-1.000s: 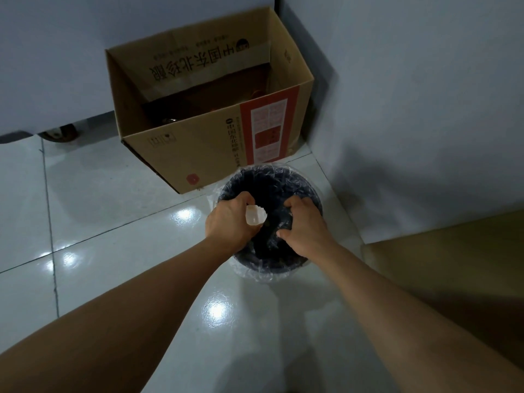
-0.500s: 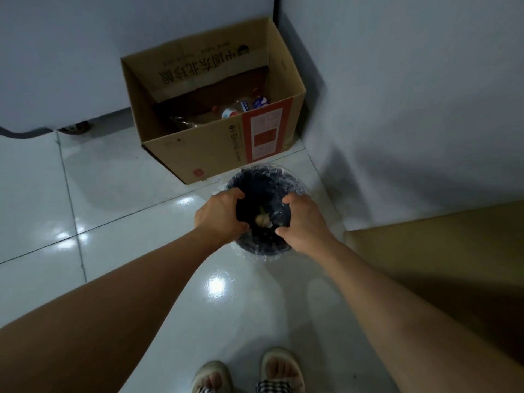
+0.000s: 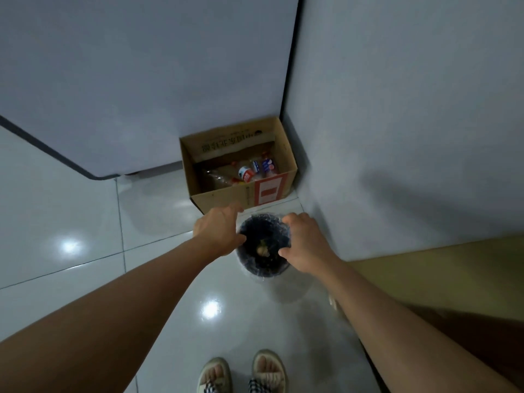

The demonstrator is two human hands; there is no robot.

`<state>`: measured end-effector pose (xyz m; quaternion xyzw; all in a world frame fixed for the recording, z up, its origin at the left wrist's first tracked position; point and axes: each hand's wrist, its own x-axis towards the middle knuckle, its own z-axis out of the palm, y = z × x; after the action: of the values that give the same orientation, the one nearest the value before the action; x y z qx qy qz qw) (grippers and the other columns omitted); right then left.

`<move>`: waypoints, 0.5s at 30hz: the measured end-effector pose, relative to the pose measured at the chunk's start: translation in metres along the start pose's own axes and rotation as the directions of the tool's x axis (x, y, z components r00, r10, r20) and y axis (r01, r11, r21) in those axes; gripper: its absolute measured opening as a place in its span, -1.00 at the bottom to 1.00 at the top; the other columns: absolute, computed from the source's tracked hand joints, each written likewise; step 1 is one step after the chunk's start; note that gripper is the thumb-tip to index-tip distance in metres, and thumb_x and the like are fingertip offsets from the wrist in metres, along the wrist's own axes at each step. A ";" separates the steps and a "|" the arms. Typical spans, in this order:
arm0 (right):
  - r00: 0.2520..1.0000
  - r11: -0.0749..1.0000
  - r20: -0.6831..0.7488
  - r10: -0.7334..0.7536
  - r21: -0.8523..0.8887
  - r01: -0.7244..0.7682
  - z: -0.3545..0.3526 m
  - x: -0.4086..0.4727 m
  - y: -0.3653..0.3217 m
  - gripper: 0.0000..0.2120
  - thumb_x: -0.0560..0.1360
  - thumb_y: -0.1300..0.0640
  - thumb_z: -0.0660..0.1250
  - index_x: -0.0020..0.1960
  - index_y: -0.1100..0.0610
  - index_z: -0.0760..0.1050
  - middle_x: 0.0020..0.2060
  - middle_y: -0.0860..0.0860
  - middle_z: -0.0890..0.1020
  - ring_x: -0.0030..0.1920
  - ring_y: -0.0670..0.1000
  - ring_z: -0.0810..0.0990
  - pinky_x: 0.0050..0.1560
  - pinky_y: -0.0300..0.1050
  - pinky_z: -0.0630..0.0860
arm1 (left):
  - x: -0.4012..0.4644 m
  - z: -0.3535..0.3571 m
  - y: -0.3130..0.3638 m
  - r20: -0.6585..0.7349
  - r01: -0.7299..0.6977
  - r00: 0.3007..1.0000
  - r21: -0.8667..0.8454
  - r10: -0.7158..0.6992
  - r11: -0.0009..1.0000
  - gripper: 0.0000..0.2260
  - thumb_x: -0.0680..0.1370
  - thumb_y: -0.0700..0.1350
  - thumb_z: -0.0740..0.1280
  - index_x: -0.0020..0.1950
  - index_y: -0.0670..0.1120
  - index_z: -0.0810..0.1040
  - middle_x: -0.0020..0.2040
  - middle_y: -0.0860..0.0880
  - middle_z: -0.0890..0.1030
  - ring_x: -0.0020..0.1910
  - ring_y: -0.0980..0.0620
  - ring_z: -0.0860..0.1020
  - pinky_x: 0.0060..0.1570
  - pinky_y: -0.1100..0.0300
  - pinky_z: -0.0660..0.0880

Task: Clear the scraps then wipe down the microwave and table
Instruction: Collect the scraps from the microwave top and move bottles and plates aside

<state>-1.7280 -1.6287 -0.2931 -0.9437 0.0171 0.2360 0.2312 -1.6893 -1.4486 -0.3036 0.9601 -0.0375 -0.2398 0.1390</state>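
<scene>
A small black bin lined with a clear bag stands on the white tile floor by the wall corner. Pale scraps lie at its bottom. My left hand hovers over the bin's left rim with relaxed fingers and holds nothing. My right hand hangs over the right rim, fingers loosely curled and empty. Neither hand touches the scraps. The microwave and the tabletop are out of view.
An open cardboard box holding bottles stands just behind the bin against the wall. A tan wooden surface runs along the right. A large grey cabinet front fills the upper left. My sandalled feet are at the bottom edge.
A white scrap held between my hands one second ago now lies in the bin. Both hands have drawn apart, and the view has risen away from the bin.
</scene>
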 end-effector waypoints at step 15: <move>0.986 0.959 0.050 -0.160 -0.231 0.167 -0.165 -0.107 -0.133 -0.35 0.39 0.13 0.46 0.40 0.09 0.26 0.30 0.09 0.37 0.32 0.11 0.29 0.31 0.01 0.37 | -0.141 -0.203 0.019 -0.041 0.046 0.998 0.076 -0.043 0.996 -0.50 0.41 0.01 0.46 0.29 0.03 0.38 0.25 -0.02 0.51 0.18 -0.04 0.50 0.10 0.06 0.50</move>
<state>-1.7322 -1.5918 -0.0592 -0.9588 -0.0925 0.2308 0.1372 -1.7186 -1.3972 -0.0630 0.9699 -0.0223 -0.2222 0.0974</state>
